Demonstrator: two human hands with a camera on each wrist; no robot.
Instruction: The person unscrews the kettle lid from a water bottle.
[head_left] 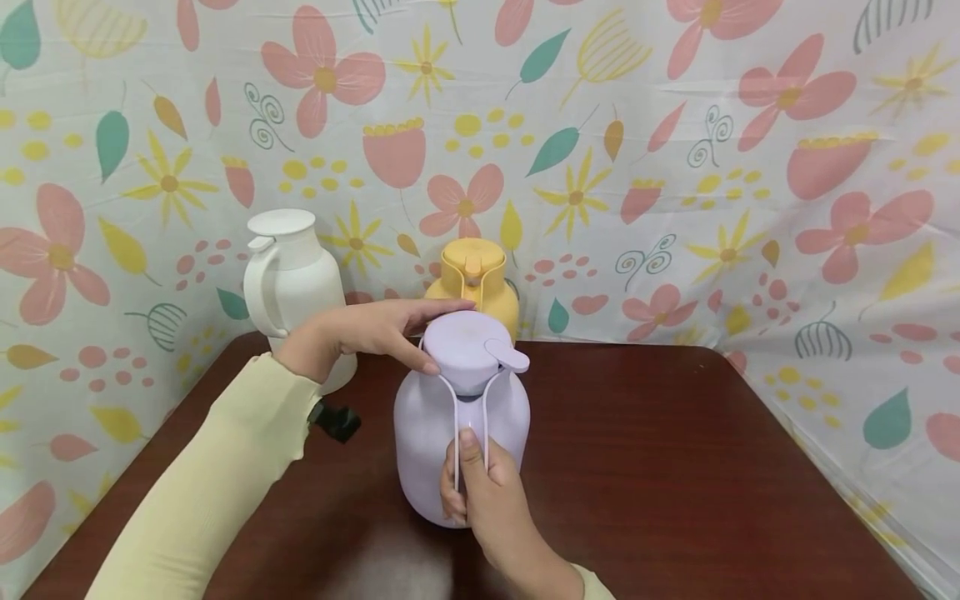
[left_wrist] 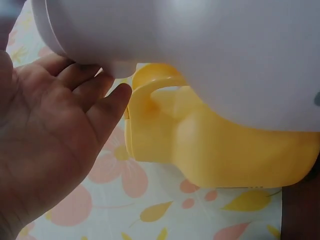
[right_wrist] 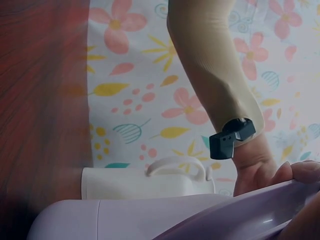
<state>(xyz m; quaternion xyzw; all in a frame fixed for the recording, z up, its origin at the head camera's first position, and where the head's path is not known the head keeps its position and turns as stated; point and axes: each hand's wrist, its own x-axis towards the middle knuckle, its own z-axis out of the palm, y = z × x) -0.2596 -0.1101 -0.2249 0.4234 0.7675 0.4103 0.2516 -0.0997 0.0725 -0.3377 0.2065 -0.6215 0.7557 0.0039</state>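
Observation:
A lilac thermos jug (head_left: 423,442) stands upright on the table, its handle facing me. My right hand (head_left: 491,496) grips that handle (head_left: 459,417), the thumb lying up along it. From the left, my left hand (head_left: 378,327) holds the jug's round lid (head_left: 461,337), thumb on the near side and fingers reaching round the far side. A thumb lever (head_left: 512,358) sticks out from the lid's right. In the left wrist view the fingers of the left hand (left_wrist: 55,130) bend against the lid end of the lilac jug (left_wrist: 200,50).
Right behind the lilac jug stands a yellow thermos jug (head_left: 506,304). A white thermos jug (head_left: 300,287) is at the back left, beyond my left wrist. A flowered cloth (head_left: 637,250) hangs behind the dark wooden table (head_left: 675,467). A black wrist device (head_left: 335,421) hangs under the left wrist.

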